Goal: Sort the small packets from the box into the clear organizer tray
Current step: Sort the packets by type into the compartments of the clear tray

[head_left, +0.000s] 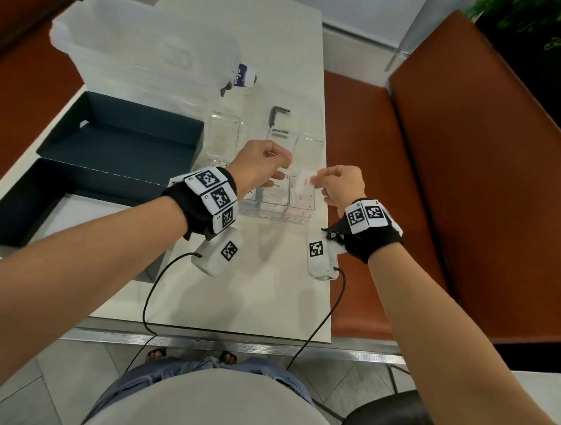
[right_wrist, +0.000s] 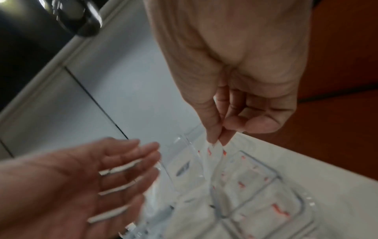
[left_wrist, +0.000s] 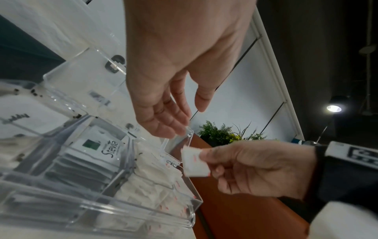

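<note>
Right now the right hand pinches a small white packet by one edge, so it hangs just above the organizer tray near the tabletop's right edge. Directly below lies the compartment of matching red-printed packets; the drop looks straight down. The left hand hovers beside it over the tray, fingers loose, holding nothing. The dark box sits off left.

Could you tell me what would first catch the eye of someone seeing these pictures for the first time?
Most striking is the right hand pinching a small white packet with red print just above the clear organizer tray, whose right-hand compartment is already full of similar packets. The left hand hovers open beside it. Left of the tray, a dark box lies open on the table.
</note>
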`<action>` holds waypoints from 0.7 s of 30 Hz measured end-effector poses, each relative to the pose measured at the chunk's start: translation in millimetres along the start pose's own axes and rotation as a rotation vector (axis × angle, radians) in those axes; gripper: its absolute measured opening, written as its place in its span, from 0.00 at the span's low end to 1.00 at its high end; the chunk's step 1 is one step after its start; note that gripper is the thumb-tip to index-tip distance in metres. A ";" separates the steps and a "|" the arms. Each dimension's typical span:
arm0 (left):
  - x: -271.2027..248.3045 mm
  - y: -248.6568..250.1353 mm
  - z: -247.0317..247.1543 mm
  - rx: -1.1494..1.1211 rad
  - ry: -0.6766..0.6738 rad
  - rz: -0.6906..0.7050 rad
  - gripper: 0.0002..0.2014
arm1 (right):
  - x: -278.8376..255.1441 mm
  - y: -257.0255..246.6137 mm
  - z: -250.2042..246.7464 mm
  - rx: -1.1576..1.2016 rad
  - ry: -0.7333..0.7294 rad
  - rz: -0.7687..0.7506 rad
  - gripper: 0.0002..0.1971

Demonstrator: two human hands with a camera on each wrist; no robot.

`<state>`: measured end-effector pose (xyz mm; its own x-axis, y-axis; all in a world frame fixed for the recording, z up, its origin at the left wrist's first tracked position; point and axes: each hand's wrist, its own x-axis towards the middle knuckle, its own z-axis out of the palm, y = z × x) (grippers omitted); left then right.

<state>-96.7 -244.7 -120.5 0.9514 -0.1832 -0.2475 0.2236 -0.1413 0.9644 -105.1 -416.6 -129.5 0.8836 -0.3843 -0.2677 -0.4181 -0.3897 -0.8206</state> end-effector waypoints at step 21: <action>-12.5 1.3 -38.3 -0.020 0.032 -0.036 0.09 | -4.4 3.4 33.4 -0.658 0.044 -0.248 0.13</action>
<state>-100.3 -205.3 -112.5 0.9488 -0.1472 -0.2795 0.2620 -0.1278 0.9566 -103.4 -388.3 -148.0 0.9659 -0.2464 -0.0798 -0.2581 -0.8901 -0.3757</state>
